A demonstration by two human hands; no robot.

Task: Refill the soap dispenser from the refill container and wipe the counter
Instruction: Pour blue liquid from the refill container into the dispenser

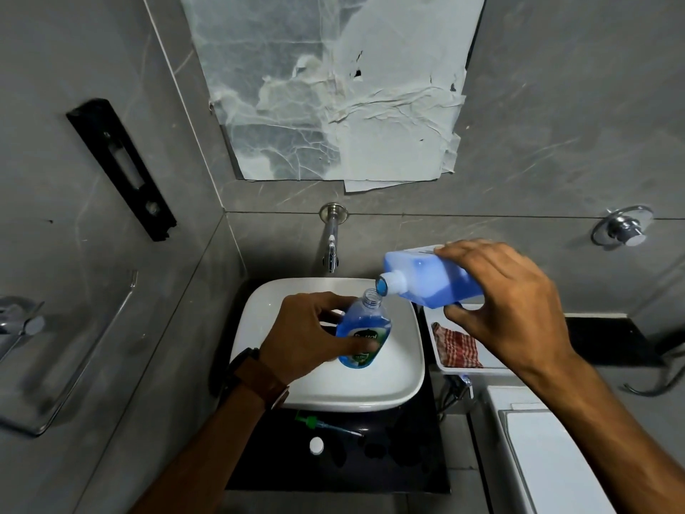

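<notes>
The soap bottle (362, 337) is small and clear with its pump off, blue liquid filling most of it and a green-and-white label on the front. The left hand (307, 335) grips it around the body and holds it upright over the white sink (259, 317). The refill container (430, 281) is a bigger blue plastic bottle, tipped nearly on its side — its open white neck sits just above and beside the small bottle's open mouth. The right hand (508, 302) wraps around the container's far end, fingers on top and thumb below. Blue soap fills the low side of the container; whether any is flowing I cannot tell.

On the dark counter (407, 458) in front of the sink lie the green pump (326, 426) with its tube and a small white cap (316, 445). To the right, a white tray (441, 361) holds a red checked cloth (457, 346). A tap (331, 243) juts from the grey wall above the sink — behind the two bottles.
</notes>
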